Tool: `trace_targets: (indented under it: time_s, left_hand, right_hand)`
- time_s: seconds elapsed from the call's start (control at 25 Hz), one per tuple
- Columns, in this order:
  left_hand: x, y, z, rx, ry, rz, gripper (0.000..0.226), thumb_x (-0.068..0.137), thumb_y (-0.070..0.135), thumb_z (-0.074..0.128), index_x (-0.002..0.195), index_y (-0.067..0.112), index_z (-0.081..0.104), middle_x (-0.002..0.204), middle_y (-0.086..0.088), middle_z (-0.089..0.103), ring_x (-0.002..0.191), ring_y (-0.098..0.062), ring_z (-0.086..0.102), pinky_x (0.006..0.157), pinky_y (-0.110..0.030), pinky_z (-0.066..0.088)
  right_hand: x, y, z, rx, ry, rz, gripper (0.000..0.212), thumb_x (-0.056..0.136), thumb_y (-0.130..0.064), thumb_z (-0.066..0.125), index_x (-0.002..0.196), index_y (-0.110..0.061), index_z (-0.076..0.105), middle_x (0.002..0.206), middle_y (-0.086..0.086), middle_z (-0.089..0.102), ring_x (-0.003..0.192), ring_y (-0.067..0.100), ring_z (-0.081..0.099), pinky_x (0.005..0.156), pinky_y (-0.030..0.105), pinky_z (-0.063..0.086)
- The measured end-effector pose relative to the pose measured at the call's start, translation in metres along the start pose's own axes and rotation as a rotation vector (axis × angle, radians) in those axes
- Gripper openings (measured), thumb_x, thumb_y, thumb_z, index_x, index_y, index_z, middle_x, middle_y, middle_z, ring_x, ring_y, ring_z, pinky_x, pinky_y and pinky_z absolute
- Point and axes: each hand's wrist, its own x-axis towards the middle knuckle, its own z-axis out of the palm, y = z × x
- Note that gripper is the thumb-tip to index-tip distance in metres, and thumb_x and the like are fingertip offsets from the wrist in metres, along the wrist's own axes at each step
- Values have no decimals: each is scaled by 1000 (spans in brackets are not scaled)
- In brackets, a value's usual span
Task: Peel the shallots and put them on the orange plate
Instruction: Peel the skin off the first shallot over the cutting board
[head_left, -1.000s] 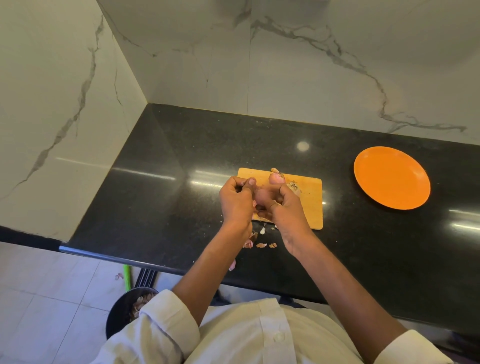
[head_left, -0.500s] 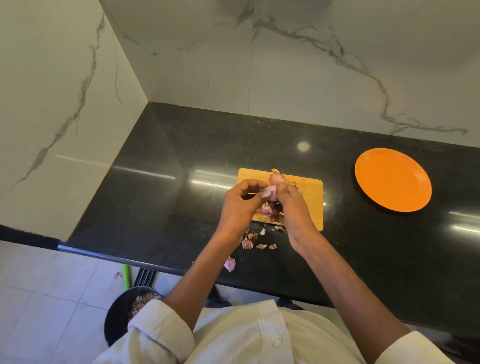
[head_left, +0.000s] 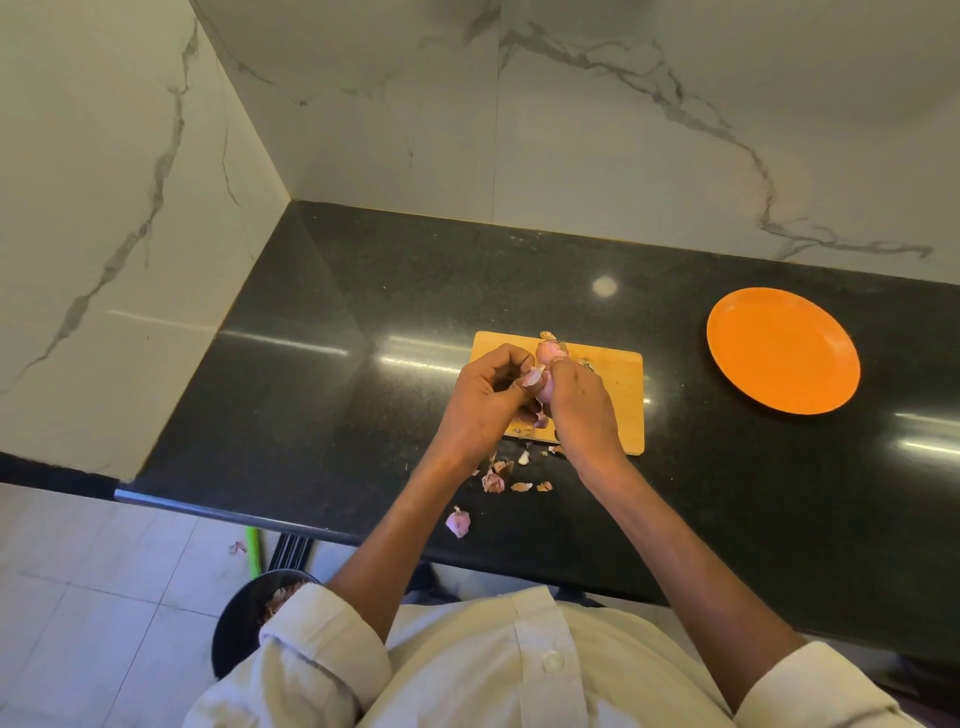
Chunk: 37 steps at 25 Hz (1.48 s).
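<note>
Shallot sits between both hands above the wooden cutting board, its pink top showing past the knuckles. The right hand curls its fingers round the bulb and holds it from the right side. The left hand meets it from the left, thumb and forefinger pinching a pale flap of skin that stands off the bulb. The two hands touch at the fingertips.

Below the hands, loose peelings lie scattered on the black surface just in front of the board's near edge, and a few more scraps rest on the board itself. One larger pink piece lies apart, closer to the front edge of the surface. Whether it is skin or a shallot half cannot be told.

The orange plate stands well apart to the right of the board, with nothing on it. White marble walls close the corner behind and to the left.

Down on the tiled floor, a dark bin with peelings inside shows beside the person's rolled white sleeve, and a green stick leans near it.
</note>
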Motion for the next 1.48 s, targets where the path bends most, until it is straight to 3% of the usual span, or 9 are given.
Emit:
trace_targets:
  time_s: [0.16,0.28,0.4,0.6,0.92,1.04,1.2,1.32,1.48]
  left_hand:
    - [-1,4,12,91,116,38,30,106,-3,57,86,19,66,75,10,66,70,-9,65,62,-27,60]
    - [-3,3,22,175,201,81,39,100,-8,53,82,24,66,71,15,63,68,-8,60,59,-36,59]
    - [-4,1,22,90,245,72,31,104,-3,54,85,17,69,74,9,66,72,-12,62,66,-44,60]
    - [-2,-14,10,-165,314,-98,35,114,24,52,98,-1,71,85,-26,68,78,-34,67,83,-70,61]
    - [-6,-18,6,-148,130,-53,14,107,11,64,115,0,66,109,-24,72,97,-35,75,84,-48,66]
    - [-6,-13,3,-91,58,4,11,110,8,59,110,-2,59,99,-23,69,84,-24,72,74,-34,62]
    - [-2,-11,-5,16,-65,19,12,114,14,49,105,9,56,92,-3,68,82,-24,69,74,-44,57]
    - [1,-6,-2,57,-55,-10,17,114,7,46,102,5,58,85,1,66,76,-18,66,70,-36,58]
    - [-1,0,4,22,-16,-46,21,116,5,39,105,-3,55,92,-15,67,79,-20,69,73,-35,65]
  right_hand:
    - [4,-2,4,42,39,42,57,112,-42,32,93,-5,71,85,15,73,80,29,69,70,52,52]
    - [3,0,6,267,-19,213,58,109,-51,36,81,-14,71,92,12,77,83,23,69,75,45,51]
    - [3,-3,4,382,-69,326,50,108,-53,40,83,-19,68,89,5,76,79,15,68,70,36,48]
    - [6,-5,-3,404,-65,244,39,111,-33,35,77,-19,50,44,-13,48,35,0,44,38,17,36]
    - [3,1,5,173,-5,110,55,111,-51,36,94,-15,75,91,8,77,88,24,74,70,44,59]
    - [4,-2,6,-15,13,29,62,110,-51,34,86,-10,75,81,10,76,81,26,73,78,51,57]
    - [7,-7,5,-109,-22,56,66,111,-51,31,81,-11,75,76,7,75,80,26,71,80,48,54]
    - [10,-6,5,-164,-40,43,69,110,-52,29,78,-12,74,72,6,75,79,27,71,82,51,55]
    - [9,-8,10,-204,51,-15,64,113,-48,28,71,-18,67,74,7,70,81,28,69,77,49,52]
